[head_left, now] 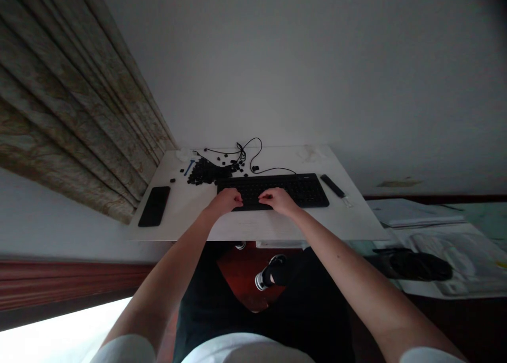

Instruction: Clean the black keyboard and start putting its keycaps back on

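A black keyboard (304, 190) lies across the middle of the white table. My left hand (228, 199) rests over its left part, fingers curled together; whatever they hold, if anything, is hidden. Over the middle of the keyboard, my right hand (276, 199) has its thumb and fingertips pinched together near the keys. What sits in that pinch is too small to make out. Behind the keyboard's left end is a heap of small black keycaps (206, 172), with several loose ones scattered around it.
A blue tool (189, 167) lies left of the heap. A black phone (154, 207) lies at the table's left. Right of the keyboard is a black-handled tool (333, 185) with a pale end. A black cable (261, 146) loops behind. Curtains (99, 104) hang at left.
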`<action>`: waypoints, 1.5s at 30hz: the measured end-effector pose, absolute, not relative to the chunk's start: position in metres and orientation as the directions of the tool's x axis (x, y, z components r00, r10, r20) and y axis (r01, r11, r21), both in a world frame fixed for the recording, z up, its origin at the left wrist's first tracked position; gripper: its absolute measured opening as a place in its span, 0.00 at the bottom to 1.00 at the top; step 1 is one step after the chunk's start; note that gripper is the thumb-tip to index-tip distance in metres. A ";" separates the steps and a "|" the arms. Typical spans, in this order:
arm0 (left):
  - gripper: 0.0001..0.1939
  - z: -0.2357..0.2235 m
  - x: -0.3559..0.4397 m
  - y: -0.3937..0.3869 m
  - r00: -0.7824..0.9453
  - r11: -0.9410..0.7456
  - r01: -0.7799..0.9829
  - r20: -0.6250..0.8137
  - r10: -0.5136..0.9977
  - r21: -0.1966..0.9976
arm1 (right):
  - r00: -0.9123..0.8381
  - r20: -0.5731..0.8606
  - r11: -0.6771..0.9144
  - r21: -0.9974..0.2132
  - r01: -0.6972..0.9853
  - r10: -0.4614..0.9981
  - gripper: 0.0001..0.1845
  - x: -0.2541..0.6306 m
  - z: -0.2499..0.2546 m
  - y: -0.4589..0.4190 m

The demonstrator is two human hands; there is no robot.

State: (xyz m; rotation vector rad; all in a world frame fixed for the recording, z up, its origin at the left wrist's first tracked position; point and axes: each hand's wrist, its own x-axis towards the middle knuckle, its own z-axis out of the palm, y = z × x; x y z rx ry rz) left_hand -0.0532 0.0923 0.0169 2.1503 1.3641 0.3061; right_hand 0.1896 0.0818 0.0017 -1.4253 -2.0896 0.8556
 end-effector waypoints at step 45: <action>0.10 0.041 -0.021 0.114 0.374 -0.194 0.879 -0.377 0.847 0.436 | -0.257 -0.519 0.036 -0.397 0.917 0.815 0.24 0.169 0.046 0.114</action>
